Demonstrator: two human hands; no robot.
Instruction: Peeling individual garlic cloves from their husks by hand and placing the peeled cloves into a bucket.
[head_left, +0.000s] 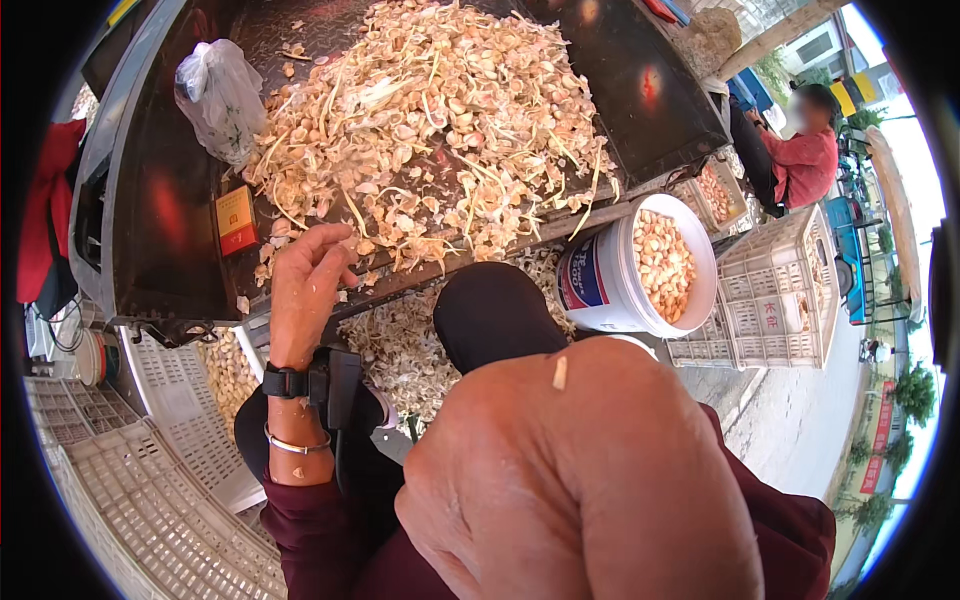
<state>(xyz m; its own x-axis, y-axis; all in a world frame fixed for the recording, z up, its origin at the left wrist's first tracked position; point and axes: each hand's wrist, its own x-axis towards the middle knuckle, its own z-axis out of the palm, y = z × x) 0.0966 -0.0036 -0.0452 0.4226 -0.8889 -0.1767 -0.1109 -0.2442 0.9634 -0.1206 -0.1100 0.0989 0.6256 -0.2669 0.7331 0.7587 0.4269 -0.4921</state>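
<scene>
My left hand (311, 274), with a watch-like strap and a bangle on its wrist, is over the near edge of a dark metal cart bed (300, 31). Its fingers are loosely bent and apart, and I see nothing held in them. Beside the fingertips spreads a big heap of garlic cloves, loose skins and dry stalks (450, 105). Very close to the camera, my right hand (555, 465) fills the lower middle, its knuckles bent. Its fingertips are hidden, so any grip is out of sight. A bit of skin clings to a knuckle.
A bucket of peeled cloves (600, 277) stands right of my knee (495, 311). Plastic crates (772, 300) are beyond it; others (172, 495) lie left. A plastic bag (221, 105) and small box (236, 220) rest in the bed. A person (806, 161) sits far right.
</scene>
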